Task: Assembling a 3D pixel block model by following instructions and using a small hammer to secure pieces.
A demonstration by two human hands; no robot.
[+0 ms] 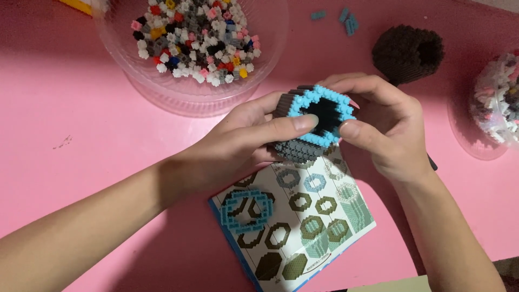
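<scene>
Both hands are on it: the left hand [246, 138] cradles a hollow hexagonal tube of tiny bricks [312, 124], dark grey with a light blue rim, fingers curled round its near side and thumb laid across the front edge. The right hand [386, 127] closes on the far side, thumb tip pressed to the blue ring. The tube hangs just above the instruction sheet [303, 216] on the pink table [70, 108]. This looks like seating or squaring up the top ring; any further layer would, I'd judge, call for steady counter-pressure from both sides so the walls don't buckle. A clear bowl of mixed bricks [194, 38] waits beyond, a brown brick piece [406, 51] to its right. The tube's underside and back wall are hidden, and a second bowl [494, 105] is cut off at the edge.
</scene>
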